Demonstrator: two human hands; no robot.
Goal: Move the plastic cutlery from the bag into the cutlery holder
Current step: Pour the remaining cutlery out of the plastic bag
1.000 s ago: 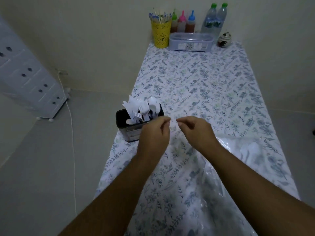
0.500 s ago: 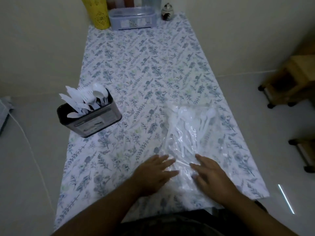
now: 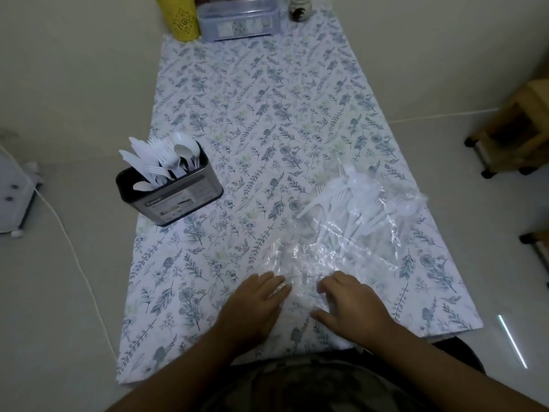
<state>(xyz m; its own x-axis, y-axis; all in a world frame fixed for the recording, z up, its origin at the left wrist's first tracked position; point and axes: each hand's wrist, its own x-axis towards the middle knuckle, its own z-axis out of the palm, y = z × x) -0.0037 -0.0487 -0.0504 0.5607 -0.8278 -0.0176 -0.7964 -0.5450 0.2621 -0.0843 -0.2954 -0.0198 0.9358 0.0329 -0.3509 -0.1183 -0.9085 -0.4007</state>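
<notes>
A clear plastic bag (image 3: 341, 251) lies flat on the floral tablecloth (image 3: 252, 99), right of centre. White plastic cutlery (image 3: 356, 200) sits loose in its far end. My left hand (image 3: 255, 304) and my right hand (image 3: 347, 304) rest side by side on the bag's near end, fingers curled onto the crumpled plastic. The cutlery holder (image 3: 175, 200), a dark rectangular metal tin, stands near the table's left edge, well away from both hands. It holds several white forks, spoons and knives (image 3: 166, 162), handles down.
At the table's far end stand a yellow cup (image 3: 181, 19), a clear lidded box (image 3: 237, 22) and a small jar (image 3: 298, 10). A wooden stool (image 3: 520, 129) is on the floor to the right. On the left are a white drawer unit (image 3: 12, 188) and a cable (image 3: 74, 257).
My hands came down from beside the holder to the bag's near end, and my view tipped downward. Since half a second ago the spread fingers have curled onto the plastic.
</notes>
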